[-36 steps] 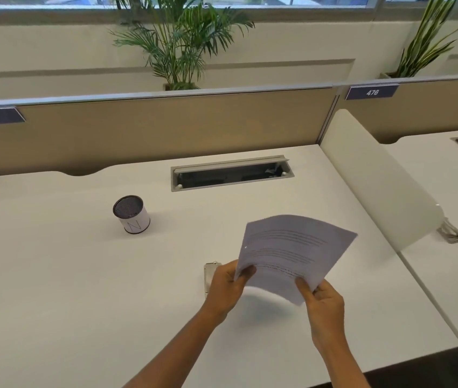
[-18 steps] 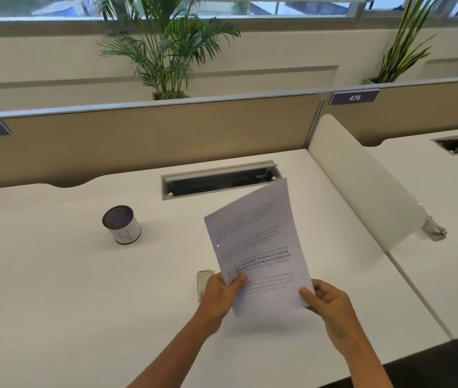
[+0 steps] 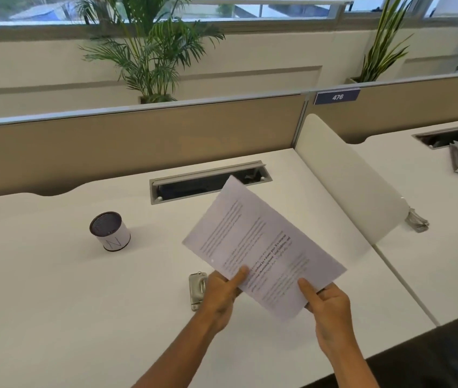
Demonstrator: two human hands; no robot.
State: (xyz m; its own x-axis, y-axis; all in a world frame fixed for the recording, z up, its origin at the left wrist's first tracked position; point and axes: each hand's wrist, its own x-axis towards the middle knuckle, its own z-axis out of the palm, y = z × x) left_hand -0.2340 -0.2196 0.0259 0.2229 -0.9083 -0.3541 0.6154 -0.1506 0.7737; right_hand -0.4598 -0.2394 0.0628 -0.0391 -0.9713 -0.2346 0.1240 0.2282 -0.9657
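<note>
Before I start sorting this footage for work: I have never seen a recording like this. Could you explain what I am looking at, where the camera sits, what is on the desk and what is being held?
There is no machine here, only a person's two bare arms. A wide-angle camera worn on the head looks forward and down, so the arms enter from the bottom edge. The left hand and right hand both pinch the near edge of printed paper, held tilted above the white desk. On the desk are a small round white container and, beside the left hand, what is probably a stapler. A cable slot is set in further back.
</note>
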